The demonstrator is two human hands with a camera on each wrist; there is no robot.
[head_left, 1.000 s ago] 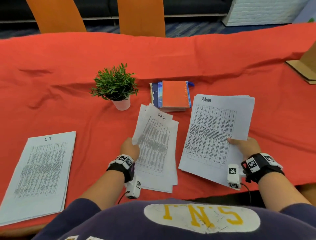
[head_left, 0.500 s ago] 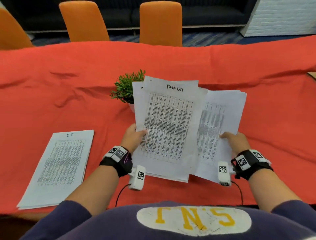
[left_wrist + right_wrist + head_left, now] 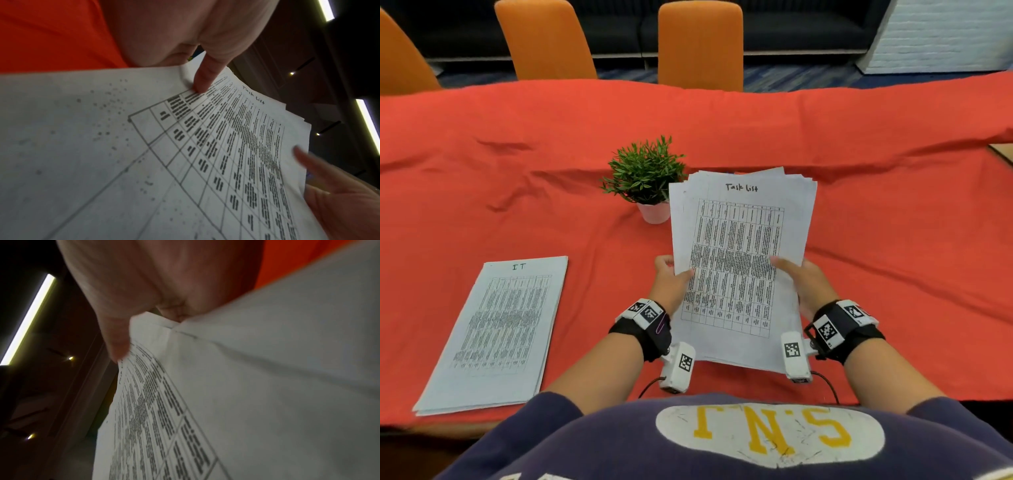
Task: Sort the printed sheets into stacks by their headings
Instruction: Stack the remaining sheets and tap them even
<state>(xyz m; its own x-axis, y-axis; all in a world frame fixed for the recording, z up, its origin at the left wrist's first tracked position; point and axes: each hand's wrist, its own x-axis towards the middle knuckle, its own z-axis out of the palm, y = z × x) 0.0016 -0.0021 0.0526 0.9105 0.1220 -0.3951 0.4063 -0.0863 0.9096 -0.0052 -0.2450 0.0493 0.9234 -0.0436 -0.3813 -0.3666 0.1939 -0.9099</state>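
Observation:
Both hands hold one bundle of printed sheets (image 3: 739, 260) tilted up off the red tablecloth; its top sheet is headed "Task list" (image 3: 741, 187). My left hand (image 3: 671, 284) pinches the bundle's left edge, thumb on the front, as the left wrist view shows on the sheets (image 3: 185, 146). My right hand (image 3: 803, 281) grips the right edge with its thumb on the front; the right wrist view shows the sheets (image 3: 246, 394) close up. A flat stack headed "IT" (image 3: 496, 329) lies at the front left of the table.
A small potted plant (image 3: 645, 178) stands just behind and left of the held bundle. The red tablecloth (image 3: 893, 222) covers the whole table. Orange chairs (image 3: 700, 44) line the far side. A cardboard edge (image 3: 1001, 152) shows at far right.
The two separate bundles, "Task list" in the left hand and "Admin" in the right, have come together into one bundle with "Task list" on top. The books behind are now hidden.

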